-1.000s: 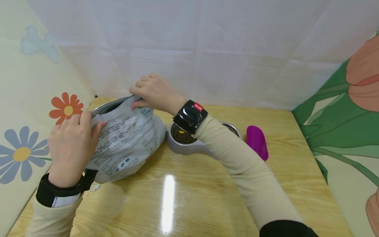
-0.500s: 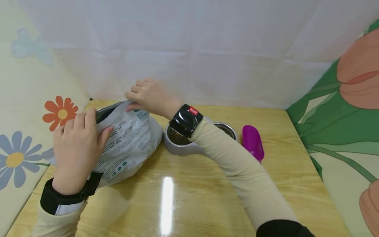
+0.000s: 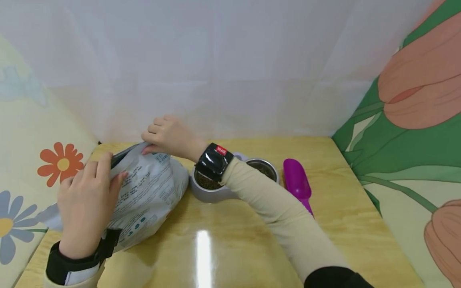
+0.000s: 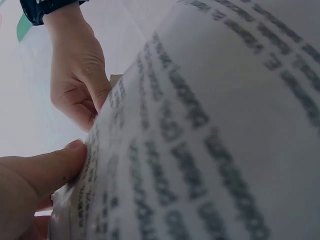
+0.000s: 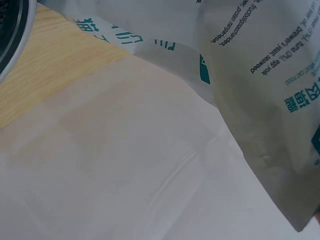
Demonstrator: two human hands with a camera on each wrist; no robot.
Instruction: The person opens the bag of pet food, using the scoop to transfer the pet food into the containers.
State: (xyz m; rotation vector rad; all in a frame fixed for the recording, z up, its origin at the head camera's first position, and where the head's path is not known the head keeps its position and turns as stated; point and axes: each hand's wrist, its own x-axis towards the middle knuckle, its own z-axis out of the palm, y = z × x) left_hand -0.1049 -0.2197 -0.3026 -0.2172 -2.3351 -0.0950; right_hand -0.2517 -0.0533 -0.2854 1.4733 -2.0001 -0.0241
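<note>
A grey-white cat food bag [image 3: 149,194] with rows of dark print leans at the left of the table. My left hand [image 3: 86,200] pinches the near left end of its top edge, thumb on the printed front. At the far right end of that edge, my right hand [image 3: 173,136] grips the film between thumb and curled fingers. Between the hands the mouth shows as a narrow dark slit. In the left wrist view the bag's printed face [image 4: 200,125] stretches up to the right hand [image 4: 77,75]. The right wrist view shows a bag corner [image 5: 280,165] hanging down.
Right of the bag stands a grey double bowl [image 3: 216,196] with brown kibble in both metal dishes, partly under my right forearm. A purple scoop [image 3: 297,180] lies beyond it on the wooden table [image 3: 252,244]. White sheeting [image 3: 234,72] closes off the back.
The bag's mouth has narrowed from a wider gap to a slit, with both hands still gripping its edge. The whole scene sits lower and further left in view as the head moved.
</note>
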